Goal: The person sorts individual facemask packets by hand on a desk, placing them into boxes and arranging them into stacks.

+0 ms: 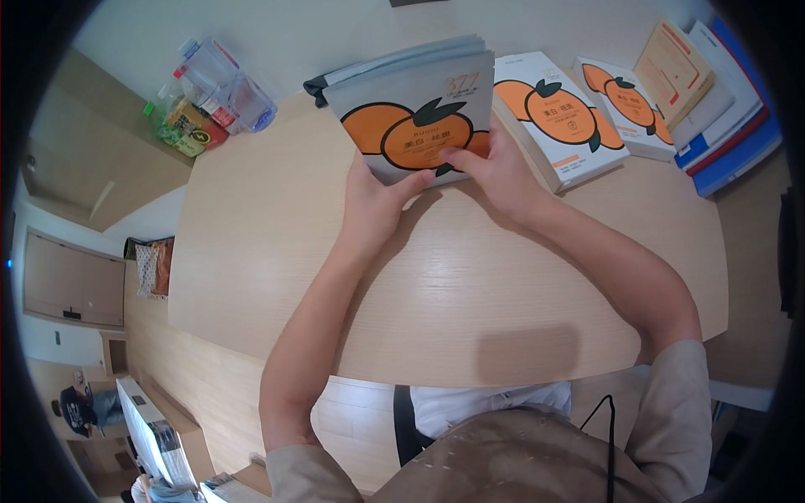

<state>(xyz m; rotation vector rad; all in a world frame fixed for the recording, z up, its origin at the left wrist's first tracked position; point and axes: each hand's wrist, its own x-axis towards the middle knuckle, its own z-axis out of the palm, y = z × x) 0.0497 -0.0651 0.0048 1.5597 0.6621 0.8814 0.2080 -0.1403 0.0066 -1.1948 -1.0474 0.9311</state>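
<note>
The fingers [457,159] of both hands are clamped on a stack of flat silver-grey pouches [412,113], printed with orange fruit and dark leaves, in the upper middle of the frame. The left hand [371,199] grips its lower left corner and the right hand [508,180] its lower right, thumbs pressed on the front face; the other fingers are mostly hidden, presumably bracing the sides and back. Holding both corners probably keeps the loose pouches upright and in line, since their top edges fan slightly apart. Whether the lower edge rests on the surface or hangs just above it, I cannot tell from this angle. Just right of the stack lies a white box [560,117] with matching fruit print, a second white box [629,109] beyond it, both face up, perhaps set aside within reach. Blue folders [738,155] and papers crowd the upper right, and drink bottles [210,92] cluster at the upper left, leaving the middle of the pale wood-grain surface [436,289] to the forearms and their shadows. Beyond it, at the frame's left, are a closed door [74,277], a patterned bag [151,268] and, lower down, another person in dark clothing [82,411].
</note>
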